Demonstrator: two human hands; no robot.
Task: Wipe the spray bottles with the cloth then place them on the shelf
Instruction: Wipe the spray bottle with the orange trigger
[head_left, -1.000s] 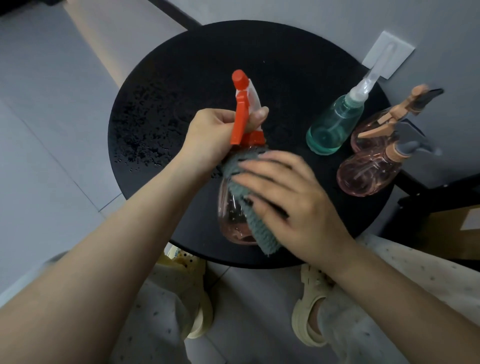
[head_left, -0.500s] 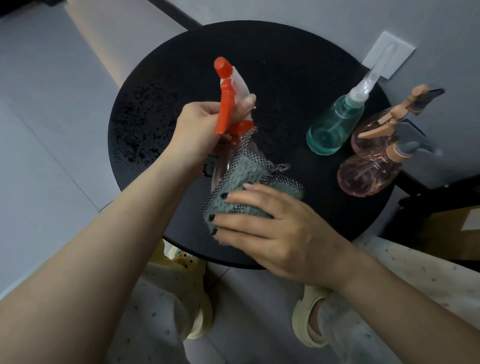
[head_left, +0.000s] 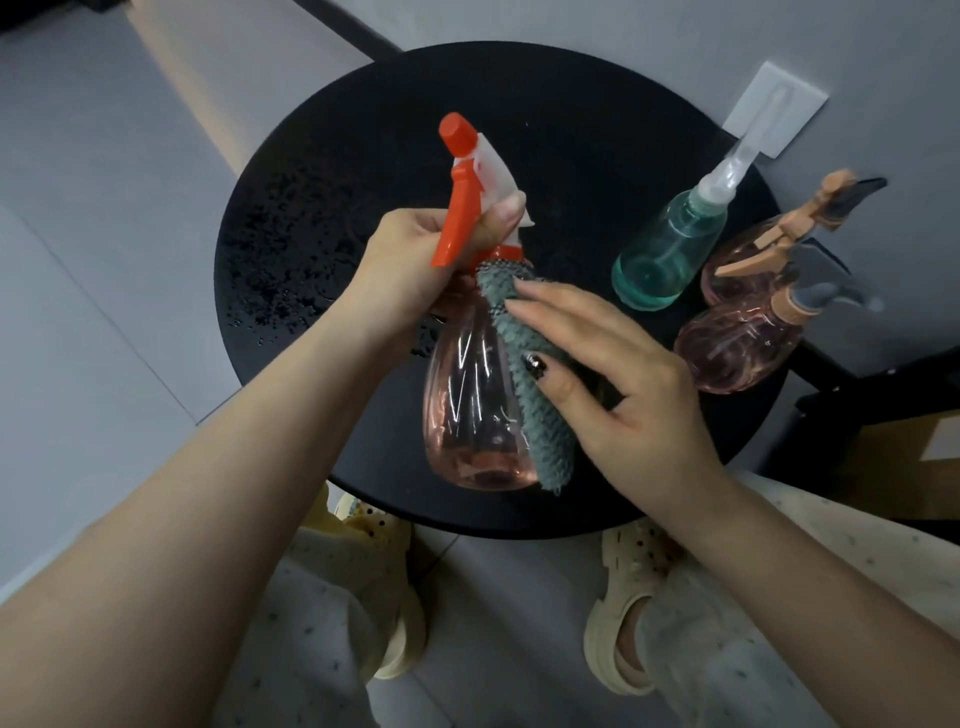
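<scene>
Head view: we see one round black tabletop (head_left: 322, 171), four spray bottles and one cloth.
Spray bottles, count: we count four; one is in hand, three stand on the tabletop.
Held bottle: a clear pink spray bottle (head_left: 467, 395) with an orange and white trigger head, lifted above the near part of the tabletop and tilted, nozzle pointing away from us.
Left hand: our left hand (head_left: 410, 265) grips the held bottle at its neck, fingers curled round it below the trigger.
Cloth: one grey-green cloth (head_left: 535, 395) lies along the right side of the held bottle, from the collar down to the base.
Right hand: our right hand (head_left: 618, 374) presses the cloth against the bottle; the fingers (head_left: 550, 306) are stretched out over it, the thumb laid on the cloth.
Standing bottles: one teal bottle (head_left: 665, 254) with a white sprayer, and two pink bottles (head_left: 737, 348) with tan and grey heads, grouped close together at the right edge of the tabletop.
Tabletop surface: water droplets (head_left: 280, 260) are scattered on its left part.
Floor: two pale clogs (head_left: 618, 639) show below the tabletop.
</scene>
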